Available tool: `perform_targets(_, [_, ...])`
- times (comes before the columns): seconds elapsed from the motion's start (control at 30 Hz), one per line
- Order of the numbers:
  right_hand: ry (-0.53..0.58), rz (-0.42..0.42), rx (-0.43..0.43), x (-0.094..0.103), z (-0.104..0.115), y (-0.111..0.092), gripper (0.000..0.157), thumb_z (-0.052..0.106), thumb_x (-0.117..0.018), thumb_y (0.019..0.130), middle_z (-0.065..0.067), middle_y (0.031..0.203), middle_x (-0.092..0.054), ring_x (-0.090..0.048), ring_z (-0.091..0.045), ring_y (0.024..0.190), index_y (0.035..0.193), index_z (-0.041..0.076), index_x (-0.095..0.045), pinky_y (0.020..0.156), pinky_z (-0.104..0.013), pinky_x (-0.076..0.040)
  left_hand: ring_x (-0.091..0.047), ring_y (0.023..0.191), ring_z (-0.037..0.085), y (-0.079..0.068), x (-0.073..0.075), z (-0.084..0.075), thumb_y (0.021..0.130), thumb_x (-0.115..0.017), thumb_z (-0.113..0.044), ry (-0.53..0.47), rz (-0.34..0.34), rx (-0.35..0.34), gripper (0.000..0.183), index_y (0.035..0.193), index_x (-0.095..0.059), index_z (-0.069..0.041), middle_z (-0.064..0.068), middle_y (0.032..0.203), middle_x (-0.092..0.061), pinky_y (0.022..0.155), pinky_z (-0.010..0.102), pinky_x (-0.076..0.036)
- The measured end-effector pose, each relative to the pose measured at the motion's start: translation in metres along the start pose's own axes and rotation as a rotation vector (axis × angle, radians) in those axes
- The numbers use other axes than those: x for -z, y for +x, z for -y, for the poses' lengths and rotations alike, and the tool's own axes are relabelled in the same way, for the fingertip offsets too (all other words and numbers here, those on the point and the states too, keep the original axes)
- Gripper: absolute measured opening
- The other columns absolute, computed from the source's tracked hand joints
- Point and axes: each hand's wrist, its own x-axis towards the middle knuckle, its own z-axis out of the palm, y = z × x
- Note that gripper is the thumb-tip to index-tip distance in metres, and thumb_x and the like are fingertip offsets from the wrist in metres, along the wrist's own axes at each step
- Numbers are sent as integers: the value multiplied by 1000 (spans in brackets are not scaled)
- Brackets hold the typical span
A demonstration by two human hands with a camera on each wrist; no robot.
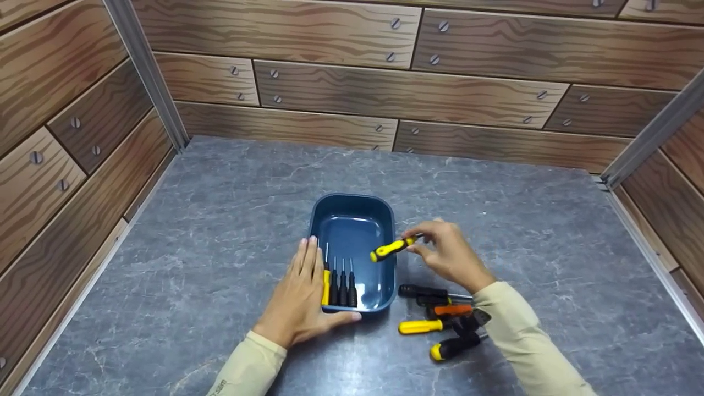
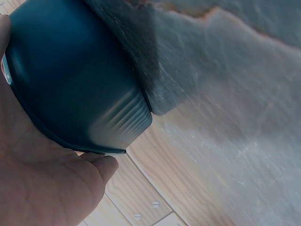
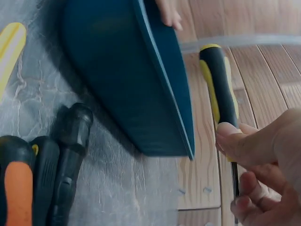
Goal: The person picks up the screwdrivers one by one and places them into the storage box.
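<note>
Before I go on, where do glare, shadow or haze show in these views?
Head view: white glare inside the blue bin, softer sheen on the near tabletop; left wrist view: tabletop hazy and washed out, bin's outer wall dark; right wrist view: dark shadow alongside the bin, held screwdriver fairly clear.

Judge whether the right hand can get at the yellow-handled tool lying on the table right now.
Probably not without freeing itself first: the right hand holds a yellow-and-black screwdriver, though nothing covers the tool's yellow handle.

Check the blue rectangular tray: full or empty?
Partly full: slim yellow-handled and black-handled screwdrivers lie inside the tray, but its far end is bare.
</note>
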Motion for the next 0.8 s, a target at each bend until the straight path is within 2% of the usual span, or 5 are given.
perform_targets(0.17, [-27,94,165,-19,13,8,26,-14,-78,76,-7,95,-75,-65,-25,85,97,2,-76,75,-39,-58,-6,153,41,-1,-1,0,77,-56,-87,-10,-6,3,132,155,-19,12,29,165,-9,123,50,-18])
perform_targets(0.4, [-204,238,342,-38,22,16,29,-17,-71,74,-6,91,-74,-63,-23,83,94,3,-76,74,-35,-57,-6,153,41,0,0,-1,78,-53,-88,0,5,-3,131,155,-19,12,29,165,-8,124,49,-15])
perform_targets(0.47, [-234,279,352,-41,23,18,31,-20,-68,73,-7,89,-74,-64,-23,81,93,3,-75,73,-34,-58,-6,153,41,0,0,-1,78,-53,-88,-3,5,-5,131,155,-19,12,29,165,-9,124,50,-15])
perform_targets(0.63, [-265,405,302,-46,26,23,32,-21,-66,73,-8,84,-72,-66,-22,74,92,4,-74,68,-31,-60,-5,154,39,1,0,-2,77,-53,-88,-9,6,3,132,156,-17,12,28,165,-7,124,48,-15])
perform_targets(0.8, [-253,509,259,-57,26,28,29,-21,-66,74,-5,75,-69,-60,-14,62,84,5,-72,56,-24,-54,-6,154,38,0,0,-1,77,-46,-92,10,-1,6,134,156,-17,12,29,165,-8,124,47,-15])
